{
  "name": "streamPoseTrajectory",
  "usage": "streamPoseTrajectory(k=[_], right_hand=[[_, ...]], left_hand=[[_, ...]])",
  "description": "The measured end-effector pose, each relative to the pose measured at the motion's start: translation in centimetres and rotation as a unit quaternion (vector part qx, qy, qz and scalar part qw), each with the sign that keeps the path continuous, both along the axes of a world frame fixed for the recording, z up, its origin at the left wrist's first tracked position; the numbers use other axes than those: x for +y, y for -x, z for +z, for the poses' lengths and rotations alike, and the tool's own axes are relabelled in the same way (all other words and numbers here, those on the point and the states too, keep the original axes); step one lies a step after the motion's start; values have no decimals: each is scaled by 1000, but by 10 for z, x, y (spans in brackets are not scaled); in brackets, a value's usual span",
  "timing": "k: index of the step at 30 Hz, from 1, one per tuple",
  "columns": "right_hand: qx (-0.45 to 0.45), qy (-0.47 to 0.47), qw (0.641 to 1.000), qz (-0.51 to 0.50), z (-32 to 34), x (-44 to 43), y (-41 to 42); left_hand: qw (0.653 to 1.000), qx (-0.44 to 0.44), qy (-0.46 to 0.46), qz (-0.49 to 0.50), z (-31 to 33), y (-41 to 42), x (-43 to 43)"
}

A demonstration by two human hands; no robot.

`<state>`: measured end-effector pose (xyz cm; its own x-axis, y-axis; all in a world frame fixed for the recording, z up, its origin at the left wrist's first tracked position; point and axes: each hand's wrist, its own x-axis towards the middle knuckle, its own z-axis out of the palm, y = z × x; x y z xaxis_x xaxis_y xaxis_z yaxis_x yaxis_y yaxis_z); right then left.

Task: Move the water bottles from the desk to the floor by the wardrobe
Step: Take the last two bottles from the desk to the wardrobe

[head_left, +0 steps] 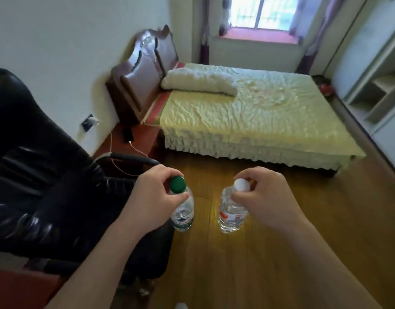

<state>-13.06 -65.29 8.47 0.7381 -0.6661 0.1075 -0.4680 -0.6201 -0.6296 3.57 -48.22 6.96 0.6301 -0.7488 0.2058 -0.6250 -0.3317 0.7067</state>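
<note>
my left hand (150,197) has its fingers curled round the neck of the green-capped bottle (183,211), pinching just under the cap. my right hand (266,197) pinches the white-capped bottle (231,214) the same way. both bottles hang cap-up above the wooden floor (281,241), near each other but apart. i see a black chair (47,175) at left, the bed (248,112) ahead and the wardrobe (375,90) far right.

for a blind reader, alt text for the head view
The left hand grips a green-capped water bottle and the right hand a white-capped water bottle by their necks over a wooden floor; a bed stands ahead.
</note>
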Motion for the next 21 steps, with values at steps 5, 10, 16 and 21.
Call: streamPoseTrajectory(k=[5,10,16,21], right_hand=[[-2,-1,995,-98,-10,-48,25],[-3,-9,982,-187,-12,-95,60],[-18,-26,961,-276,-18,-157,113],[-28,-32,943,-330,-22,-214,165]], left_hand=[[994,-8,-3,-110,-9,-11,-84],[981,-13,-20,-192,-11,-1,-167],[966,-4,-36,-256,-12,36,-265],[957,-1,-49,-285,-12,81,-347]])
